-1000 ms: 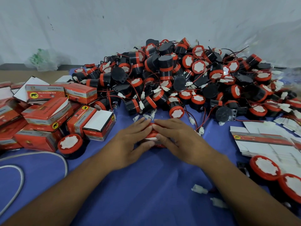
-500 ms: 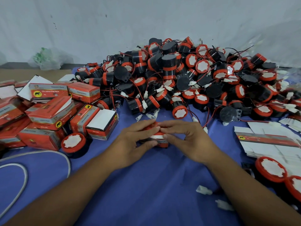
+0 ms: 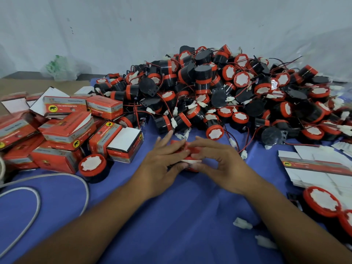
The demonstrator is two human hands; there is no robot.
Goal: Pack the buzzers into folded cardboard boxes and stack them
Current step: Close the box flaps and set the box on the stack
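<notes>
The scene is lit evenly and softly; only faint shadows are cast on the desk (image 3: 186, 221). The edges are bowed by the wide lens, and the leftmost boxes (image 3: 17, 128) are blurred.

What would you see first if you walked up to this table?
A big heap of buzzers, black and red with tangled wires, fills the back of the table. Right in front of it, the left hand and right hand grip a small red box. More red boxes lie jumbled at the left.
</notes>
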